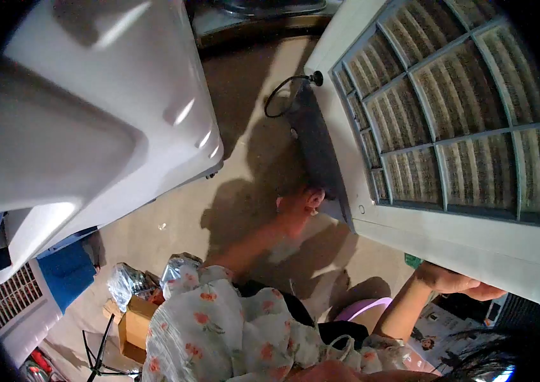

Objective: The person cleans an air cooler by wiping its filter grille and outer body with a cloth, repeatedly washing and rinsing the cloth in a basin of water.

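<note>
Head view: boxy white plastic unit w/ grey grille & fibrous pads [442, 127], tilted over tan floor [142, 232], prob. heavy, stiff, smooth-cased, best held by frame edges; R hand [454, 281] curled under its near edge, L hand [298, 209], arm outstretched, by its base, blurred, grip unclear.

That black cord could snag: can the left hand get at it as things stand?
Probably yes, with a farther reach: the left hand is near the lower end of the dark strip, and nothing visible blocks its way to the black cord.
</note>
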A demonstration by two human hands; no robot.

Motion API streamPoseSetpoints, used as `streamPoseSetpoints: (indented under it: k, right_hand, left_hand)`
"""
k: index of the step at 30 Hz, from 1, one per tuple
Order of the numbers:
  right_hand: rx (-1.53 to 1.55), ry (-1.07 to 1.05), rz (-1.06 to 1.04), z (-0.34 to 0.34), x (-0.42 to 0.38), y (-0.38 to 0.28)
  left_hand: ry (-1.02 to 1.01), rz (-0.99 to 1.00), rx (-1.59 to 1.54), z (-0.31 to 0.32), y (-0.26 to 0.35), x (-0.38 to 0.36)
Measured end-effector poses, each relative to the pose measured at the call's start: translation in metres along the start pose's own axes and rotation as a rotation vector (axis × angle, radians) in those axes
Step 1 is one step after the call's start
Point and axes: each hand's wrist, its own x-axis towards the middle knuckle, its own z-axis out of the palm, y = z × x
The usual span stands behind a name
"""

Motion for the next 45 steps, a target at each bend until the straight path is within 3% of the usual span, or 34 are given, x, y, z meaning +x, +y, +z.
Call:
streamPoseSetpoints:
  k: [3,5,6,8,12,14,16,17,19,22,26,31,33,34,36,40,42,45]
  right_hand:
    - [0.441,-0.279,0.055,0.039,0.021,-0.004]
    - [0.232,-0.133,-0.01,0.059,0.019,-0.004]
    - [-0.127,0.104,-0.093,0.069,0.016,-0.003]
    - [-0.483,0.342,-0.156,0.073,0.011,-0.004]
    - [-0.442,0.329,-0.111,0.056,0.009,-0.007]
    - [-0.028,0.044,0.031,0.049,0.015,-0.011]
    - [0.144,-0.026,0.041,0.049,0.018,-0.009]
    - [0.03,0.058,-0.023,0.053,0.017,-0.007]
    - [-0.303,0.286,-0.127,0.064,0.016,-0.003]
    - [-0.41,0.376,-0.166,0.072,0.015,0.0]
    - [-0.463,0.424,-0.206,0.08,0.019,0.004]
    - [-0.475,0.491,-0.214,0.083,0.023,0.006]
    - [0.045,0.352,-0.042,0.07,0.016,0.0]
    - [0.592,0.178,0.113,0.056,0.013,-0.006]
    - [0.952,0.108,0.24,0.045,0.011,-0.003]
    - [0.157,0.569,0.144,0.065,0.015,-0.003]
    - [-0.078,0.623,0.126,0.065,0.011,-0.004]
    - [-0.227,0.591,0.044,0.066,0.012,-0.001]
  left_hand:
    - [0.026,-0.007,-0.125,-0.005,0.029,0.012]
    - [0.039,0.095,-0.125,-0.016,0.043,0.011]
    - [0.025,0.132,-0.071,-0.014,0.038,0.01]
    - [-0.017,0.17,0.066,0.005,0.011,0.007]
    - [0.073,0.213,0.101,0.056,-0.046,0.013]
    - [0.122,0.224,0.051,0.08,-0.06,0.002]
    - [0.111,0.175,0.038,0.066,-0.042,0.0]
    - [0.075,0.12,0.047,0.032,-0.002,0.005]
    - [-0.044,0.012,-0.095,0.033,-0.004,0.008]
    - [-0.156,-0.061,-0.373,0.099,-0.088,0.01]
    - [-0.001,-0.008,-0.291,0.098,-0.1,0.015]
    - [0.07,-0.328,-0.459,0.039,-0.076,0.036]
    - [0.108,-0.368,-0.472,0.022,-0.062,0.053]
    - [0.129,-0.382,-0.462,0.013,-0.058,0.059]
    - [0.127,-0.342,-0.404,0.011,-0.045,0.057]
    - [-0.003,-0.288,-0.424,0.029,-0.023,0.018]
    - [-0.064,-0.397,-0.643,0.03,-0.016,0.008]
    - [-0.034,-0.711,-1.136,0.007,0.002,0.03]
